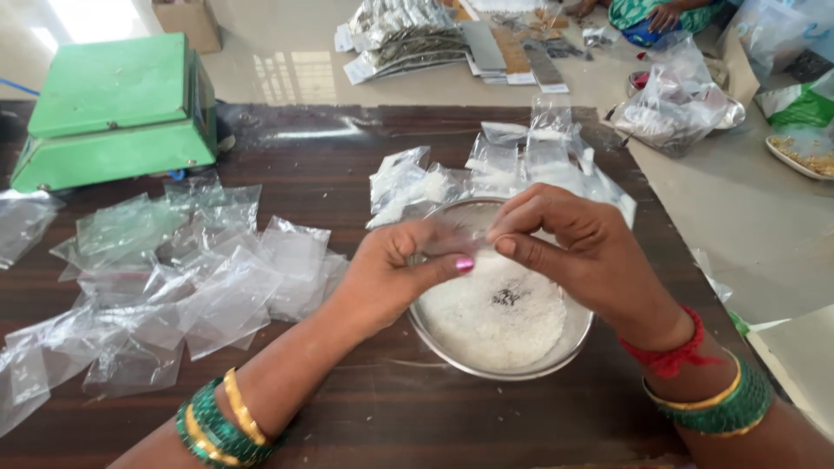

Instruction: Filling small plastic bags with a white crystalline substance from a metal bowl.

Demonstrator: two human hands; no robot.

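Bag (473, 233), small and clear, is pinched at its mouth by left hand (395, 274) and right hand (578, 252) over the bowl (573, 343) of white grains (495, 317); opening it seems the step, needing fingertips to part the film.

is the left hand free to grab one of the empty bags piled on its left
Probably not right away: the left hand and right hand both pinch a small clear bag over the bowl. The empty bags lie unobstructed nearby.

Clear empty pouches (174, 269) left; filled pouches (521, 161) behind

Left hand (391, 274) and right hand (569, 252) raised together, fingertips pinched, thumbs nearly meeting.
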